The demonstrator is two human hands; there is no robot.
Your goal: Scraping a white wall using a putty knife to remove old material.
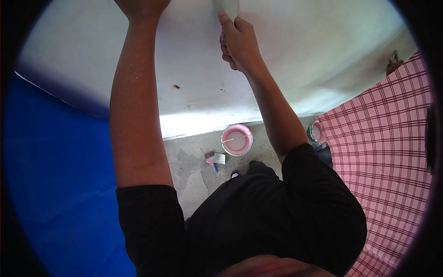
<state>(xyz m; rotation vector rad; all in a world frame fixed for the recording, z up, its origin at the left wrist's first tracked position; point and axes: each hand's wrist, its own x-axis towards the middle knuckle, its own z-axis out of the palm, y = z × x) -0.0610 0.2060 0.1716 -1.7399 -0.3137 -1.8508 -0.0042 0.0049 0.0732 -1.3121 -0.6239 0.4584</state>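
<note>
My right hand (240, 43) is closed around a pale, flat, blade-like tool (228, 6) against the white wall (197, 52). The upper end of the tool runs out of the picture, so its exact kind is unclear. My left hand (142, 7) is up at the top edge, left of the right one. Only its wrist and lower part show; the fingers are cut off. Below the hands, a pink-lined bucket (238, 154) stands on the floor at the wall's foot, with a thin yellow-and-green handle across its mouth.
On the concrete floor (187, 180) lie a paintbrush (211, 162) and a flat metal blade (219, 159). Blue sheeting (62, 166) covers the left. At right are pink checked cloth (377, 138), another bucket (315, 132) and another person's hand (394, 65) near the wall.
</note>
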